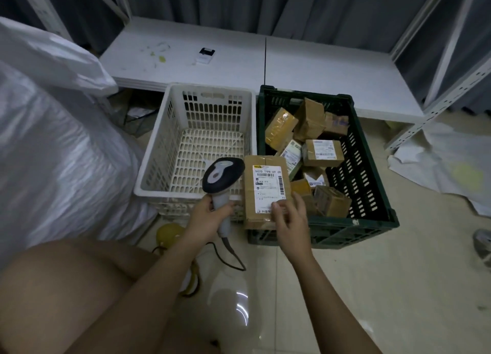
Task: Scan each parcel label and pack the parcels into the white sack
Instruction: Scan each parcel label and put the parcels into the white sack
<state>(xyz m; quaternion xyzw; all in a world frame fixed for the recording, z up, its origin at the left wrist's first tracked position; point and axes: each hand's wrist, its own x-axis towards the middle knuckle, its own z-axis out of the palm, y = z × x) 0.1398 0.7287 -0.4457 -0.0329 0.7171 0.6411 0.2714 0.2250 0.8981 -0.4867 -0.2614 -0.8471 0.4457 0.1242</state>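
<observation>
We see the left hand [210, 215] gripping a grey handheld barcode scanner [221, 177]. Right hand [289, 220] holds a labelled brown cardboard parcel [267, 191] over the dark green plastic crate [372, 183].

A parcel sorting room or small storeroom: a green crate [372, 183] of labelled cardboard parcels [322, 153], a barcode scanner [221, 178], a bulging white sack [53, 151] at left, metal shelving uprights [449, 98] at right.

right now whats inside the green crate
The green crate holds a loose heap of brown cardboard parcels, some with white labels up. What lies under the heap is covered, and the right hand with its held parcel hides the near-left corner.
</observation>
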